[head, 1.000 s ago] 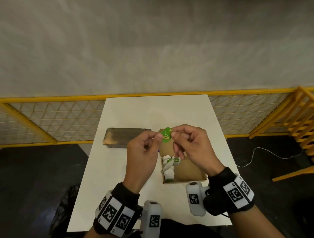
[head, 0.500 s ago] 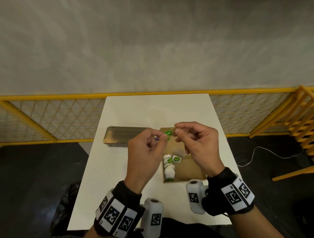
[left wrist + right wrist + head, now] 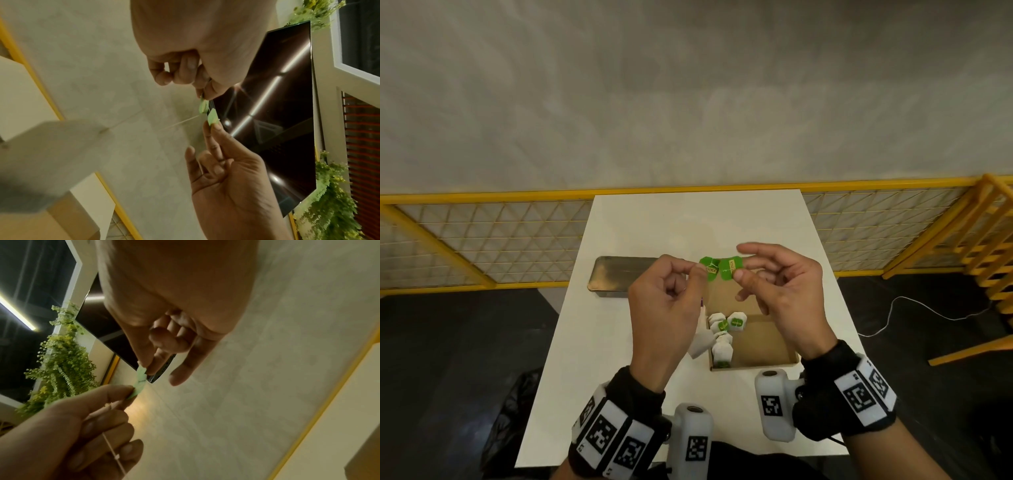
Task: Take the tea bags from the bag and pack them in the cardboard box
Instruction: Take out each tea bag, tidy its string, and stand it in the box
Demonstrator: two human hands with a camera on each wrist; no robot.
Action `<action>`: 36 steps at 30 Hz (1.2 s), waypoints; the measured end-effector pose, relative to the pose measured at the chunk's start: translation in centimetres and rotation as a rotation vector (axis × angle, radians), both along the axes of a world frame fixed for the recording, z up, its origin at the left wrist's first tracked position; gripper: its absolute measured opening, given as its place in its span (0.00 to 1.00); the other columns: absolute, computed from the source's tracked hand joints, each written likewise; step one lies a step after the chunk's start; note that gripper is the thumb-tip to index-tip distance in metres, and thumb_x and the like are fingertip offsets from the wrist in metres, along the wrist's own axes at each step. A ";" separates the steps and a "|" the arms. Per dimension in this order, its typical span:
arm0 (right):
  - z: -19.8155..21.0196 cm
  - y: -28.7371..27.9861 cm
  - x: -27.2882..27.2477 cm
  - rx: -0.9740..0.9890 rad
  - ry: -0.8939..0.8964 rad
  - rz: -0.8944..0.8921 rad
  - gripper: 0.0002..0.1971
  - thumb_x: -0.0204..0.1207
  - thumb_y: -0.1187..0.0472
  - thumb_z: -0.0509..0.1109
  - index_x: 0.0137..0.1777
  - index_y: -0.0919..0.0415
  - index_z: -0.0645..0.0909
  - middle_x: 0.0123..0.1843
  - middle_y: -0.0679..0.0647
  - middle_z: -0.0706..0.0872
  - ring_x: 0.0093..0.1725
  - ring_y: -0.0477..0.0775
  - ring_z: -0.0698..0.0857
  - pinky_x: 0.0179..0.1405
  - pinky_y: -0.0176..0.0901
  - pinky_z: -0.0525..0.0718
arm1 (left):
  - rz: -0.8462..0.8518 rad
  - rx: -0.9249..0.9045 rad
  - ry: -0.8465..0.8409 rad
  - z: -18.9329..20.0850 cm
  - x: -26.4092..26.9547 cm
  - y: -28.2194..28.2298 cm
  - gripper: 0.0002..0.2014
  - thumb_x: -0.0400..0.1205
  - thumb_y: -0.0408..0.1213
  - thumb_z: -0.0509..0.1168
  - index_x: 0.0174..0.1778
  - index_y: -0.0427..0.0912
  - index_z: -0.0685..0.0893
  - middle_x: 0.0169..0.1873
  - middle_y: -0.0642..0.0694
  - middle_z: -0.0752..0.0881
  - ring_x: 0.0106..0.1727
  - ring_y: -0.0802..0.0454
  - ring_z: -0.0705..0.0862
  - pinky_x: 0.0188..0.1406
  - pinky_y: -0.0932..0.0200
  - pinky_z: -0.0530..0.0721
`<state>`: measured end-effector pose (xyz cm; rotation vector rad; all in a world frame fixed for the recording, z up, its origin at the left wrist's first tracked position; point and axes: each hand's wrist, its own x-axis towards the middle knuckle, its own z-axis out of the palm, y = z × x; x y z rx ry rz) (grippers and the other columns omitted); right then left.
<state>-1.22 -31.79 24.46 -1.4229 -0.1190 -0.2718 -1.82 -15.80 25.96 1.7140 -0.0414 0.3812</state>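
You have two green paper tags held up over the far end of the cardboard box (image 3: 756, 346), one in each hand: your left hand (image 3: 667, 308) pinches the left tag (image 3: 709, 269) between thumb and forefinger, the other fingers (image 3: 162, 78) curled in, and your right hand (image 3: 780, 291) pinches the right tag (image 3: 730, 268) at its edge with the remaining fingers spread loose. The tags sit touching or nearly so, and a thin string (image 3: 115, 456) runs down past your left palm to a tea bag (image 3: 700, 337) hanging just outside the box's left wall, so the job in hand looks like parting two tangled bags. Draw the tags apart slowly and sideways, and watch the strings, not the tags; a sharp tug could tear a tag off or rip the paper pouch. Once free, lower each bag by its tag into the bare cardboard on the right side of the box, beside the packed tea bags (image 3: 724, 337) clustered along the left wall, and fold the string in on top. The bench (image 3: 654, 222) also carries a metal tin (image 3: 619, 274) to the left; the supply bag I cannot make out here.
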 end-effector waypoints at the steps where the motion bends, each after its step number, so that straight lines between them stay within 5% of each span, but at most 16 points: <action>1: -0.1 -0.1 0.1 -0.010 -0.008 0.006 0.14 0.69 0.75 0.77 0.51 0.59 0.89 0.39 0.68 0.89 0.23 0.83 0.77 0.20 0.29 0.76 | 0.003 -0.007 -0.009 0.1 0.0 0.0 0.06 0.80 0.30 0.70 0.36 0.35 0.85 0.18 0.40 0.75 0.19 0.60 0.71 0.25 0.72 0.71; 8: -0.6 -0.5 0.3 0.019 -0.038 0.063 0.11 0.67 0.73 0.75 0.44 0.56 0.90 0.38 0.59 0.91 0.29 0.70 0.84 0.27 0.39 0.83 | -0.039 0.022 -0.054 0.6 0.1 0.1 0.04 0.80 0.31 0.70 0.40 0.42 0.87 0.20 0.34 0.73 0.21 0.59 0.70 0.26 0.73 0.71; 10: -0.8 -0.4 0.5 0.044 -0.038 0.131 0.09 0.67 0.77 0.73 0.41 0.63 0.86 0.47 0.60 0.91 0.47 0.61 0.89 0.44 0.46 0.87 | -0.071 0.024 -0.060 0.6 0.1 0.1 0.05 0.80 0.32 0.70 0.40 0.46 0.88 0.21 0.32 0.73 0.21 0.55 0.69 0.25 0.72 0.71; 13: -1.1 -0.4 0.6 0.039 -0.034 0.329 0.05 0.65 0.72 0.71 0.38 0.63 0.82 0.66 0.63 0.85 0.70 0.63 0.80 0.67 0.58 0.79 | -0.109 0.025 -0.063 0.7 0.1 0.0 0.05 0.80 0.36 0.69 0.42 0.50 0.88 0.25 0.28 0.77 0.25 0.40 0.72 0.25 0.65 0.72; 15: -1.0 -0.5 0.6 0.068 -0.001 0.456 0.04 0.64 0.65 0.71 0.39 0.62 0.80 0.59 0.61 0.88 0.63 0.63 0.83 0.64 0.58 0.78 | -0.122 0.027 -0.064 0.6 0.1 0.0 0.04 0.80 0.37 0.69 0.43 0.50 0.88 0.28 0.26 0.79 0.28 0.34 0.74 0.26 0.63 0.75; 17: -0.9 -0.5 0.4 0.117 0.053 0.540 0.09 0.66 0.61 0.73 0.39 0.65 0.78 0.43 0.63 0.85 0.44 0.62 0.86 0.53 0.53 0.80 | -0.137 0.024 -0.066 0.4 0.1 0.1 0.04 0.81 0.36 0.69 0.44 0.48 0.88 0.29 0.25 0.80 0.30 0.31 0.77 0.26 0.60 0.81; 19: -0.8 -0.4 0.3 0.168 0.116 0.562 0.14 0.72 0.53 0.75 0.39 0.65 0.79 0.36 0.69 0.82 0.30 0.60 0.83 0.46 0.55 0.84 | -0.135 0.032 -0.084 0.4 0.1 0.2 0.04 0.80 0.39 0.69 0.45 0.47 0.89 0.29 0.25 0.81 0.29 0.32 0.78 0.27 0.55 0.82; 21: -0.7 -0.2 0.3 0.149 0.187 0.490 0.17 0.73 0.45 0.75 0.36 0.58 0.80 0.29 0.59 0.79 0.22 0.51 0.74 0.33 0.53 0.86 | -0.121 0.026 -0.103 0.5 0.2 0.3 0.04 0.79 0.40 0.68 0.45 0.49 0.89 0.30 0.26 0.82 0.29 0.34 0.78 0.29 0.62 0.80; 25: -0.2 0.2 0.2 -0.007 0.187 0.319 0.10 0.79 0.53 0.73 0.39 0.55 0.78 0.23 0.47 0.72 0.16 0.47 0.64 0.13 0.35 0.71 | -0.111 0.020 -0.118 0.4 0.2 0.3 0.05 0.81 0.38 0.68 0.48 0.50 0.89 0.33 0.26 0.83 0.33 0.31 0.80 0.32 0.49 0.83; 30: 0.5 -0.1 0.3 -0.196 0.152 0.184 0.08 0.72 0.54 0.75 0.41 0.59 0.84 0.22 0.52 0.67 0.17 0.45 0.62 0.15 0.34 0.65 | -0.112 0.023 -0.118 0.7 0.2 0.8 0.08 0.82 0.38 0.66 0.56 0.50 0.85 0.29 0.28 0.78 0.30 0.39 0.77 0.29 0.60 0.79; 36: 0.8 -1.3 0.5 -0.406 0.133 0.055 0.07 0.71 0.55 0.79 0.39 0.57 0.88 0.21 0.43 0.61 0.24 0.47 0.59 0.26 0.33 0.63 | -0.186 0.163 -0.099 0.4 0.8 2.0 0.09 0.80 0.28 0.69 0.55 0.41 0.84 0.25 0.35 0.72 0.28 0.46 0.72 0.33 0.74 0.74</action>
